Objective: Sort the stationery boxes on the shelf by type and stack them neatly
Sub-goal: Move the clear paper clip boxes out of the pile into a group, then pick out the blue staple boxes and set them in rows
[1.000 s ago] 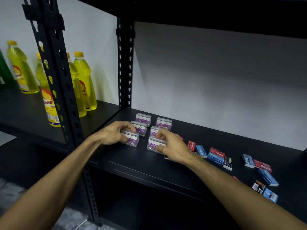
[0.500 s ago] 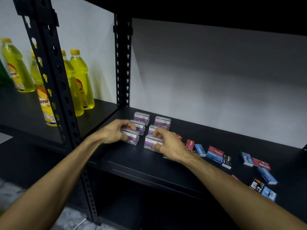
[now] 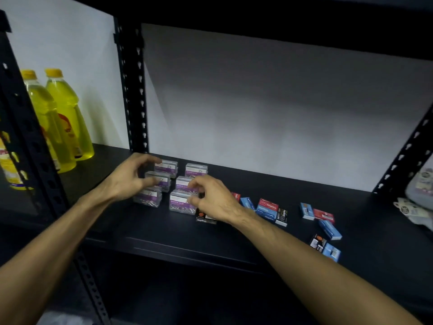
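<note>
Several clear paper-clip boxes with purple labels [image 3: 180, 204] stand in two rows of three on the black shelf [image 3: 164, 233]. My left hand [image 3: 131, 179] hovers over the left row with fingers spread; the thumb is by the middle box [image 3: 161, 180] and the fingertips by the back box [image 3: 169, 166]. My right hand [image 3: 210, 198] rests over the right row with fingers curled at the right ends of the front and middle boxes, lifting nothing. To the right, small blue [image 3: 330, 228], red [image 3: 324, 214] and black [image 3: 282, 215] staple boxes lie scattered. One black box [image 3: 206, 219] shows under my right wrist.
Yellow bottles [image 3: 68, 118] stand in the neighbouring bay on the left, behind a perforated black upright [image 3: 133, 90]. Another upright [image 3: 403, 158] rises at the right, with pale packaged goods [image 3: 419, 193] beyond it. A white wall backs the shelf, and another shelf lies above.
Both hands have come off the two front clear boxes and moved slightly back over the rows, fingers loosened. The view has shifted down and right.
</note>
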Demonstrator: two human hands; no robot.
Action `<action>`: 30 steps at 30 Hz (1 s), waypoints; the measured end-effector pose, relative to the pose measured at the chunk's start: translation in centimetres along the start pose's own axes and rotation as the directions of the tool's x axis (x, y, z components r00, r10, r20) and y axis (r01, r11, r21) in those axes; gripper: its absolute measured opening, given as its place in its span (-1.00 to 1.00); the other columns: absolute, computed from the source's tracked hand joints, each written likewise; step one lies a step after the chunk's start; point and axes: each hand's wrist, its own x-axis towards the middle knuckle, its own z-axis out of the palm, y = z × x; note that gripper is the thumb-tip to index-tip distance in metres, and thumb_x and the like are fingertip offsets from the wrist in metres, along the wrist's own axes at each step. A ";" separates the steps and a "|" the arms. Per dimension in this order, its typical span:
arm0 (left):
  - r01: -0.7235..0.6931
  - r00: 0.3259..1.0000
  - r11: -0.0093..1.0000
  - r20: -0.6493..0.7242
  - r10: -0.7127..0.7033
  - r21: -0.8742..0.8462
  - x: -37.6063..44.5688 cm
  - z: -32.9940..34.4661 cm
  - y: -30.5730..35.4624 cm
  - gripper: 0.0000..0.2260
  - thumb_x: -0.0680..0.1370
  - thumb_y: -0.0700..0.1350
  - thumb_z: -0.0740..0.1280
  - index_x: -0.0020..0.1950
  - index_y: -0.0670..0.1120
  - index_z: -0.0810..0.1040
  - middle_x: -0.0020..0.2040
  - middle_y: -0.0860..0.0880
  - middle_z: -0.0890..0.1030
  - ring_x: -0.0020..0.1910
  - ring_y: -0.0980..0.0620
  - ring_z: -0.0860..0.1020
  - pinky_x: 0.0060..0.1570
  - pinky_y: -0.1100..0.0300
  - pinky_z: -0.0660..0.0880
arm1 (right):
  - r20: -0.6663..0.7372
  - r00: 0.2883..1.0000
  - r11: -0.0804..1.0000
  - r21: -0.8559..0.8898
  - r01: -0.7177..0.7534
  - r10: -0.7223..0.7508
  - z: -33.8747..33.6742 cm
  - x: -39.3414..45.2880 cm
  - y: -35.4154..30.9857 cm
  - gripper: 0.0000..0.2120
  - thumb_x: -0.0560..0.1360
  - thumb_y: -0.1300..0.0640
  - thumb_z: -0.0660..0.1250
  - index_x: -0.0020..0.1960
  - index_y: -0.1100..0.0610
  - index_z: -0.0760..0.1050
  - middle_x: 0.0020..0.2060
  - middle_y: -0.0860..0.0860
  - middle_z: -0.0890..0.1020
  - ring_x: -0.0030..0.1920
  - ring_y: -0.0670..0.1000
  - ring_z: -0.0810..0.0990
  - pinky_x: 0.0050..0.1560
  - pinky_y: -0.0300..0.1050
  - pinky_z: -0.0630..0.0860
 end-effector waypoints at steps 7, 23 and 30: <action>-0.144 0.990 0.990 0.000 0.144 -0.004 2.0 2.3 4.5 -0.65 0.49 -0.02 0.46 0.22 0.21 0.49 0.25 0.06 0.49 0.20 0.10 0.47 0.17 0.16 0.41 | -0.061 0.998 0.999 -0.026 -0.027 0.025 -3.6 -2.2 2.2 -0.81 0.49 0.04 0.41 0.08 0.04 0.57 0.02 -0.06 0.56 -0.01 -0.09 0.57 0.06 -0.06 0.57; -0.223 0.916 0.944 0.280 0.289 -0.243 5.1 16.3 17.1 -0.67 0.49 -0.13 0.47 0.25 0.03 0.57 0.23 0.06 0.59 0.20 0.13 0.55 0.21 0.22 0.47 | -0.219 0.944 0.961 -0.066 -0.268 0.248 -13.6 -12.8 11.4 -0.83 0.50 0.06 0.40 0.07 0.05 0.58 -0.07 -0.09 0.60 -0.09 -0.15 0.56 -0.02 -0.18 0.54; -0.280 0.858 0.931 0.374 0.351 -0.233 6.1 22.6 21.5 -0.66 0.48 -0.14 0.48 0.24 -0.02 0.59 0.19 0.02 0.62 0.17 0.12 0.57 0.20 0.23 0.50 | -0.301 0.884 0.919 -0.059 -0.391 0.357 -16.0 -17.5 15.2 -0.92 0.48 0.06 0.40 -0.04 0.00 0.59 -0.14 -0.12 0.61 -0.14 -0.16 0.57 -0.05 -0.12 0.56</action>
